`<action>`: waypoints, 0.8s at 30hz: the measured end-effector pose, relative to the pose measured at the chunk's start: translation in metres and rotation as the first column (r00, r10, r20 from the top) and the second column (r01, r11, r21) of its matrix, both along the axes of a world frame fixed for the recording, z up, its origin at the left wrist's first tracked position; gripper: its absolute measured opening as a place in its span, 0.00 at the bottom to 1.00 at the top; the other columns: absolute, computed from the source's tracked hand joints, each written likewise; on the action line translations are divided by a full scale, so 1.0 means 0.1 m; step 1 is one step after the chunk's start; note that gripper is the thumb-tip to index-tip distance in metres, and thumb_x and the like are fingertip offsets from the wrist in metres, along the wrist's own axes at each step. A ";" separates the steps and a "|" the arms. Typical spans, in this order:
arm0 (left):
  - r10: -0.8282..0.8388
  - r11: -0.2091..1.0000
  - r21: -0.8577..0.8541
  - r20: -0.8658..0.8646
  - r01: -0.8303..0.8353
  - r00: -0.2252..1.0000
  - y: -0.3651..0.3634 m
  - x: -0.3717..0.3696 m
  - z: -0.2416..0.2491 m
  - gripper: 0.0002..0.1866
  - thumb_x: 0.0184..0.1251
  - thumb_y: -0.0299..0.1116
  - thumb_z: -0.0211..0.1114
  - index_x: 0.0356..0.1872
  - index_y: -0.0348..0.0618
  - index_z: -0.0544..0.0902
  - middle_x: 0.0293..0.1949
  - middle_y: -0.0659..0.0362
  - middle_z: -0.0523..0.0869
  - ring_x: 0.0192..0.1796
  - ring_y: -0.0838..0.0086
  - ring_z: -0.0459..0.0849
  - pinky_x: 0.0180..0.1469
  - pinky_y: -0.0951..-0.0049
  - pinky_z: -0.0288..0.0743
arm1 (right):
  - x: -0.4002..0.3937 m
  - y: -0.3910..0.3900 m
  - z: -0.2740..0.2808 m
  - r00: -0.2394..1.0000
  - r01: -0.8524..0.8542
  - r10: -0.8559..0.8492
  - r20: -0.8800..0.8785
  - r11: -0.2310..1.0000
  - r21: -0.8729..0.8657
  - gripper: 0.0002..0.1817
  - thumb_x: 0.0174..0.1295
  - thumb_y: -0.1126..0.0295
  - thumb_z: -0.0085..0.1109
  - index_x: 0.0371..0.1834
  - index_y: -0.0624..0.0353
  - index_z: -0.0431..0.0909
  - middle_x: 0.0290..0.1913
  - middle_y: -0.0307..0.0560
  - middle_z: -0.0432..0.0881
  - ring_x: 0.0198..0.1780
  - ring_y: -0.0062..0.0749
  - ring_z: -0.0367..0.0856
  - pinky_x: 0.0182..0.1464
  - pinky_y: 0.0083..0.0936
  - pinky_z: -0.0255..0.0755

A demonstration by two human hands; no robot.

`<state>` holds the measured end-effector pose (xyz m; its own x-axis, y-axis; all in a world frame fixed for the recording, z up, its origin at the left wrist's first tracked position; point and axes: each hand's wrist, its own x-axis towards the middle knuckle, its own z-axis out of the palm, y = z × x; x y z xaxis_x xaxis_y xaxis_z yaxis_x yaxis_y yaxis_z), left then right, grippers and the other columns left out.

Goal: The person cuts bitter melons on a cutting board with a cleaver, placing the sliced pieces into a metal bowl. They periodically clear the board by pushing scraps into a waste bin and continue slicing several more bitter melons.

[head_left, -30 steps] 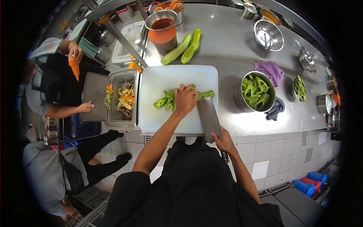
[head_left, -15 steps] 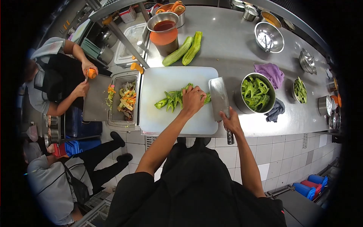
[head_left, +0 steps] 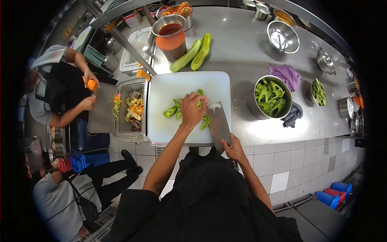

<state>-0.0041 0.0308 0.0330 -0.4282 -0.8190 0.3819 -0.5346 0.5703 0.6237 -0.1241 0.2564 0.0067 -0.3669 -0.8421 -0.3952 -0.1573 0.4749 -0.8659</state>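
My left hand (head_left: 193, 109) presses down on cut green vegetable pieces (head_left: 171, 111) in the middle of the white cutting board (head_left: 161, 86). My right hand (head_left: 234, 148) grips a cleaver (head_left: 219, 124), its broad blade over the board's right part, close beside my left fingertips. One green piece (head_left: 205, 122) lies between my left hand and the blade. To the right of the board stands a steel pot (head_left: 258, 111) of cut green pieces (head_left: 271, 97).
Two long green vegetables (head_left: 200, 52) lie behind the board, beside an orange-rimmed container (head_left: 171, 44). A scrap bin (head_left: 135, 82) adjoins the board's left. At left, a co-worker (head_left: 58, 86) peels a carrot. A purple cloth (head_left: 287, 76) lies behind the pot.
My left hand has moved left along the vegetable pieces. The cleaver and my right hand have come left and nearer my body. The view has shifted slightly.
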 end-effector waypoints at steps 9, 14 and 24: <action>-0.146 0.985 0.117 0.156 0.128 0.977 0.19 -0.16 -0.22 0.03 0.63 0.37 0.75 0.34 0.55 0.93 0.37 0.64 0.88 0.47 0.60 0.83 0.51 0.56 0.71 | -0.30 -0.24 -0.14 0.994 0.107 -0.108 -0.014 0.991 -0.082 0.15 0.77 0.68 0.61 0.58 0.64 0.70 0.25 0.44 0.80 0.12 0.22 0.70 0.13 0.26 0.64; -0.179 0.984 0.061 0.215 0.169 0.960 0.19 -0.28 -0.32 0.01 0.60 0.33 0.74 0.30 0.54 0.91 0.36 0.65 0.87 0.45 0.63 0.81 0.51 0.55 0.68 | -0.20 -0.28 0.05 0.972 0.199 -0.206 0.118 0.978 0.065 0.14 0.74 0.70 0.63 0.57 0.65 0.73 0.33 0.52 0.86 0.16 0.26 0.78 0.15 0.29 0.68; -0.138 0.990 -0.006 0.195 0.142 0.971 0.12 -0.31 -0.36 0.01 0.60 0.32 0.73 0.29 0.54 0.90 0.34 0.66 0.86 0.45 0.64 0.81 0.49 0.56 0.65 | 0.08 0.25 -0.33 0.994 0.104 -0.091 0.055 0.943 -0.317 0.16 0.75 0.70 0.61 0.59 0.65 0.70 0.35 0.51 0.85 0.15 0.23 0.75 0.14 0.27 0.66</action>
